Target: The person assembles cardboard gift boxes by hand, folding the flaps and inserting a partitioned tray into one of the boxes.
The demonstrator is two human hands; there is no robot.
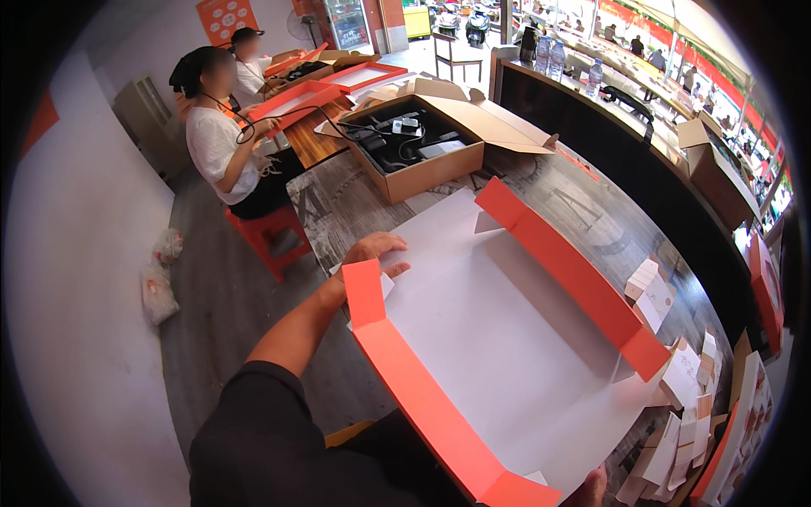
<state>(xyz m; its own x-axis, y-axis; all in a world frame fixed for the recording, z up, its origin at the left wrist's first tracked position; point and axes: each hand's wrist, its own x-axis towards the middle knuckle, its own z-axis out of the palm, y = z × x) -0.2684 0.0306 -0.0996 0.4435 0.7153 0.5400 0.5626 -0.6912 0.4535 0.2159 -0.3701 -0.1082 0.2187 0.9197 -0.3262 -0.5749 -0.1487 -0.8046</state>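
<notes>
A partly folded cardboard box [498, 338], white inside with orange side walls, lies in front of me. Its two long walls stand up, with orange tabs at their ends, while the white end panels lie outspread. At the far left corner, beside an orange tab [364, 291], is my left hand [372, 252], thumb and fingers apart over the white panel. Only a small part of my right hand [594, 488] shows at the bottom edge, by the near end of the white cardboard; its fingers are mostly hidden.
A brown carton [422, 169] with black devices stands open on the wooden table [557, 190]. Small white boxes [688, 380] pile up at the right. Two people work at the far left with orange boxes [291, 99]. A black partition [591, 127] runs along the right.
</notes>
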